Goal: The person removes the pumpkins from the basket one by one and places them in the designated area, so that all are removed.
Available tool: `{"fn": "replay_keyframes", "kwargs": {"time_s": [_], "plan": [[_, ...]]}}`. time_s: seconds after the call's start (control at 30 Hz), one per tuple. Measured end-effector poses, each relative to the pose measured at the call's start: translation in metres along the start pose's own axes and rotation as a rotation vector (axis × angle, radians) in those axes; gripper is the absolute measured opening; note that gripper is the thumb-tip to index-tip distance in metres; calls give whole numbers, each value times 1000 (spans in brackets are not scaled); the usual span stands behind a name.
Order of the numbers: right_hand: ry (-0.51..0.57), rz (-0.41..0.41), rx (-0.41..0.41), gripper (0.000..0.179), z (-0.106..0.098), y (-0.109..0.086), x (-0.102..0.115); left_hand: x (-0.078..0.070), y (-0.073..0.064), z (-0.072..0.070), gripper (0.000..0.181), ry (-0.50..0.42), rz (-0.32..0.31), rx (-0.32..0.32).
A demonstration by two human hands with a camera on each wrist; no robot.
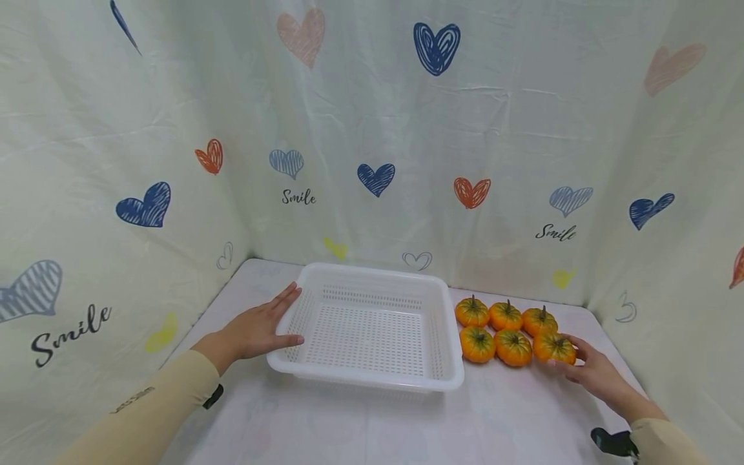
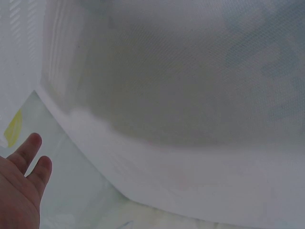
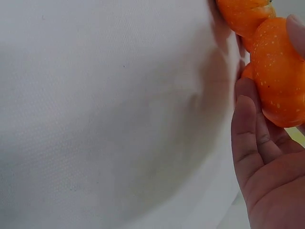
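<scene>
In the head view a white plastic basket with slotted walls and a perforated floor stands on the table. My left hand rests on its left rim, fingers straight and the thumb spread over the edge. Right of the basket, several small orange pumpkins sit close together in two rows. With thumb and fingers around its right side, my right hand grips the front-right pumpkin, which touches its neighbours. The right wrist view shows this pumpkin's speckled orange side between the thumb and fingers.
A white cloth covers the table. Behind and at both sides hangs a pale curtain printed with hearts and the word Smile. Other pumpkins stand just beside the basket's right wall.
</scene>
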State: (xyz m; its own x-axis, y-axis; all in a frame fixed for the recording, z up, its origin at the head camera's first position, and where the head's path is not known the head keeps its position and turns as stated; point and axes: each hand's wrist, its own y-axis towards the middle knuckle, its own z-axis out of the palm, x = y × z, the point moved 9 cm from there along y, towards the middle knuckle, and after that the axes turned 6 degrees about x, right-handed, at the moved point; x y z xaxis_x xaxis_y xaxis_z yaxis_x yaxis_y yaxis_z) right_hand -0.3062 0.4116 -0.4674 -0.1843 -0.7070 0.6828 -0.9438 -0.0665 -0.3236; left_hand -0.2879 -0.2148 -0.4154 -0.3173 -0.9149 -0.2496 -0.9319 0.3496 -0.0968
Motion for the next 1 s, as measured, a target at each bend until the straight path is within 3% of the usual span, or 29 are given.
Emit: {"fn": "replay_keyframes", "kwargs": {"time_s": [0.5,1.0], "plan": [[-36,84,23,123,8,7,-25,3,1,3,106,5,-7,4],[-39,91,12,123,10,19,-31,1,0,0,105,6,-5,-3]]}}
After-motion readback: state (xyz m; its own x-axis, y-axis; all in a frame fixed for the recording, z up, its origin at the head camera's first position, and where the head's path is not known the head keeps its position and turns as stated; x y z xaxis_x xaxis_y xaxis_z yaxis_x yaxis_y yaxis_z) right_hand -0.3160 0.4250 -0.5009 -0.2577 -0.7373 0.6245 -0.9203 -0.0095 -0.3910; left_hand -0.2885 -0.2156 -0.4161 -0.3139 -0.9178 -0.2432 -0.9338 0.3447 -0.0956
